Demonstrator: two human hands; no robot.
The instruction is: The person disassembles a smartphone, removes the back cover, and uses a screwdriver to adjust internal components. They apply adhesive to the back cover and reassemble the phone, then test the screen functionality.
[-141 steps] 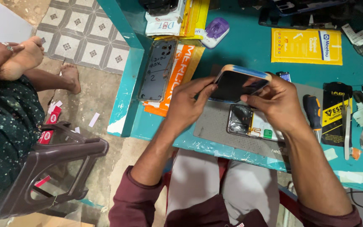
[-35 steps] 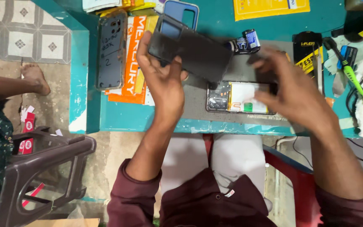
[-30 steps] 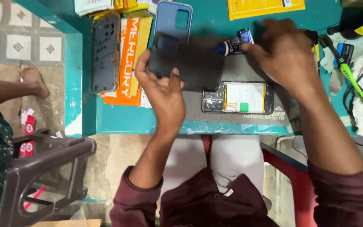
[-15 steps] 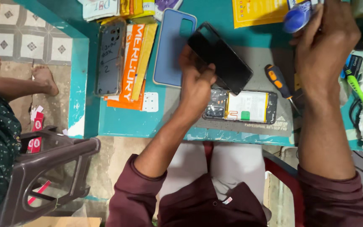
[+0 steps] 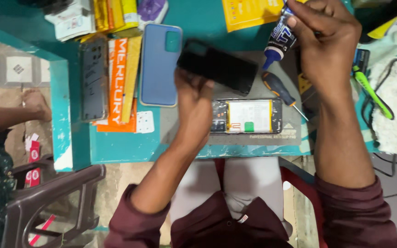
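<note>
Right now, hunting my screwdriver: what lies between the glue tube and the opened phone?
The screwdriver lies between glue tube and opened phone, head view.

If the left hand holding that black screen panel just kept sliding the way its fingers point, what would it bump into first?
The left hand points up the table, so the black phone screen panel would lead, probably over bare teal table; height is unclear.

Phone repair workshop, opened phone (image 5: 246, 116), screwdriver (image 5: 279, 89), teal workbench (image 5: 116, 147)
</note>
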